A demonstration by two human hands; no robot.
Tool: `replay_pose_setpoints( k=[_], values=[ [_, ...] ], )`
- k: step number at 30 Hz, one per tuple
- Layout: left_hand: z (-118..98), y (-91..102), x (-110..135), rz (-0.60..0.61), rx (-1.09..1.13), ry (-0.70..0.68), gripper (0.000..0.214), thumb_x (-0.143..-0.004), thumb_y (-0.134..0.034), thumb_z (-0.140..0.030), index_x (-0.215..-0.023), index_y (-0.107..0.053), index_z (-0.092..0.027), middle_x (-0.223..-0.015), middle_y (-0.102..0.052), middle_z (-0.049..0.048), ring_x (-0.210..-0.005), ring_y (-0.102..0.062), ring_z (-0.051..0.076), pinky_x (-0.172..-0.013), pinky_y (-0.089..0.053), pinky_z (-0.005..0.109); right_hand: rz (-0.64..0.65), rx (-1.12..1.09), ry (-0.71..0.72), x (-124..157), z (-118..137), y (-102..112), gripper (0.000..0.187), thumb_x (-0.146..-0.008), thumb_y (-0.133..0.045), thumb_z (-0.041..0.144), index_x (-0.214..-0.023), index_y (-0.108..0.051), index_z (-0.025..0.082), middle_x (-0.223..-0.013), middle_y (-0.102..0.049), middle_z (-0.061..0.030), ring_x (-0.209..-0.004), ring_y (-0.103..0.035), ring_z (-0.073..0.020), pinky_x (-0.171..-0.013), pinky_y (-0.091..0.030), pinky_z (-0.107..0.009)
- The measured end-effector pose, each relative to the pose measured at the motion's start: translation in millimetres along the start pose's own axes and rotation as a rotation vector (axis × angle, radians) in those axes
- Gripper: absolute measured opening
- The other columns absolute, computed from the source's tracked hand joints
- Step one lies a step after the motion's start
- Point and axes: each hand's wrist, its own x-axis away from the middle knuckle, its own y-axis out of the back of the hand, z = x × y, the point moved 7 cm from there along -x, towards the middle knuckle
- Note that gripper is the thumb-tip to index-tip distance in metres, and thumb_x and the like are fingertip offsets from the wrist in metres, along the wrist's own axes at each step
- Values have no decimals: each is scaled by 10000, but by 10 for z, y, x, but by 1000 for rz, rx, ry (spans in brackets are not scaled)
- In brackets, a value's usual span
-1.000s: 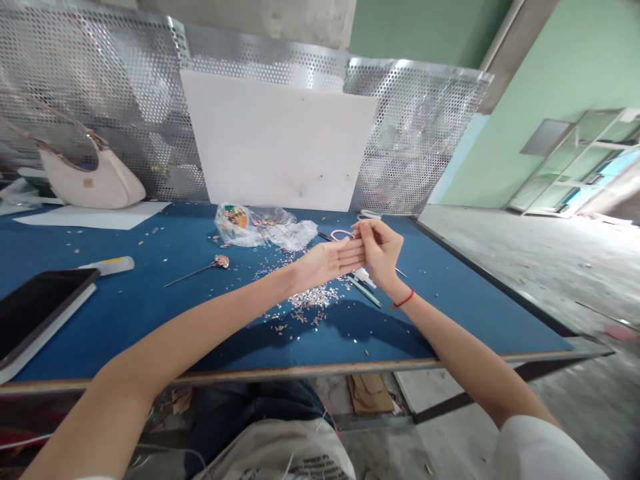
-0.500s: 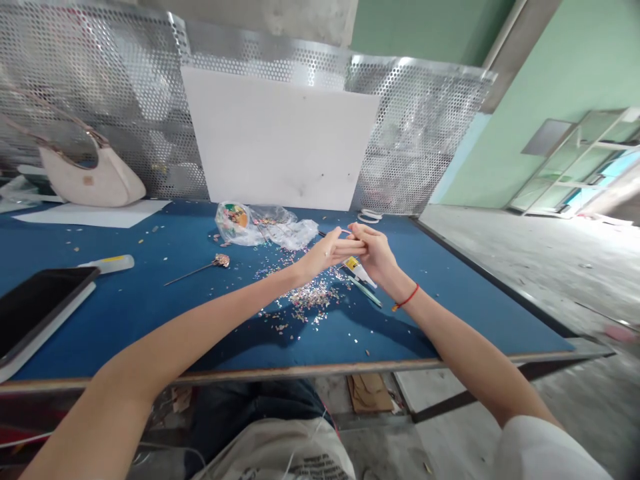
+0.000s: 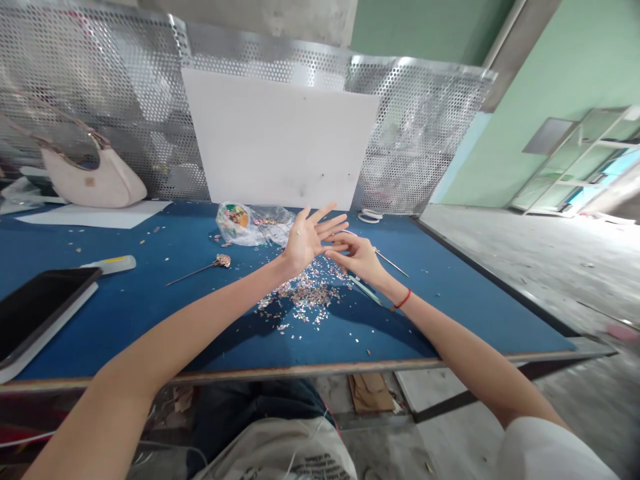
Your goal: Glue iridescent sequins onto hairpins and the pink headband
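**Spread left hand (image 3: 305,239) parted from curled right hand (image 3: 356,257) above multicoloured glitter flakes (image 3: 305,297).**
Clear plastic bag (image 3: 253,225) held flakes on the blue surface (image 3: 150,320); hands pressed together earlier had separated, any right-hand pinch unclear.

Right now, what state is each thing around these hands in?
Left hand, open, fingers spread, nothing visible held.
Right hand, fingers curled beside the left palm; anything held is too small to tell.
Sequins, loose, scattered in a heap.
Plastic bag, crumpled, lying down.
Ornamented pin, lying flat.
Tablet, screen dark, lying flat.
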Motion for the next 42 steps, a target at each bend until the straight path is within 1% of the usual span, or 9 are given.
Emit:
replay_pose_setpoints(
  k=[5,10,15,22,28,33,36,38,42],
  values=[
    [-40,-44,-8,44,40,21,639,-910,-320,-583,-1451,-371,-246,-1360,-572,102,-1279,-488,333,-869,-497,422,-12,468,368,66,200,17,232,-928,-512,351,-897,-648,166,-731,-667,-43,-600,-560,-139,-590,-429,-281],
    [-21,-101,-13,105,-41,47,626,-897,-337,-620,-1433,-402,-304,-1401,-539,86,-1251,-510,351,-862,-493,447,128,938,426,83,168,-69,343,-1000,-337,329,-804,-555,152,-612,-584,-39,-510,-452,-141,-504,-275,-282],
    [-14,-13,-61,48,-130,136,602,-893,-388,-618,-1402,-454,-303,-1395,-534,126,-1204,-550,356,-820,-517,444,228,1274,550,124,84,-76,293,-977,-299,172,-875,-570,127,-742,-632,-104,-578,-471,-171,-503,-225,-299],
    [-298,223,-81,39,-140,118,544,-874,-497,-538,-1366,-499,-306,-1287,-617,116,-1102,-623,367,-808,-539,513,-76,825,458,46,158,175,246,-940,-373,146,-802,-576,165,-680,-594,-42,-580,-502,-142,-568,-373,-266],
    [-227,236,-78,43,-314,66,361,-898,-526,-440,-1023,-718,-161,-1098,-705,152,-1056,-649,311,-886,-525,436,-1,598,480,38,150,42,287,-904,-422,124,-1006,-683,183,-828,-668,-58,-723,-606,-157,-668,-477,-299],
    [-157,335,-85,-40,-393,22,340,-923,-525,-408,-787,-706,-154,-875,-716,129,-828,-668,208,-790,-513,356,-180,359,281,19,144,228,248,-936,-430,199,-1037,-656,198,-764,-646,-11,-522,-551,-96,-542,-461,-256],
    [-24,262,-62,-21,-340,43,356,-950,-462,-431,-901,-703,-174,-987,-708,126,-898,-652,210,-776,-508,338,-271,321,269,89,325,179,238,-978,-383,260,-995,-611,194,-648,-533,24,-507,-482,-90,-521,-403,-246],
    [66,130,-35,16,-324,37,369,-965,-420,-454,-1097,-662,-210,-1103,-688,118,-996,-634,225,-811,-510,353,-226,318,251,126,425,30,240,-991,-369,307,-916,-568,196,-649,-509,21,-532,-450,-96,-526,-374,-253],
    [70,-132,31,-28,-479,-156,403,-978,-377,-455,-1184,-613,-200,-1116,-679,113,-984,-640,206,-856,-503,344,-140,264,123,176,437,-212,411,-999,-295,462,-745,-477,196,-606,-464,14,-521,-387,-106,-486,-291,-267]
  ],
)
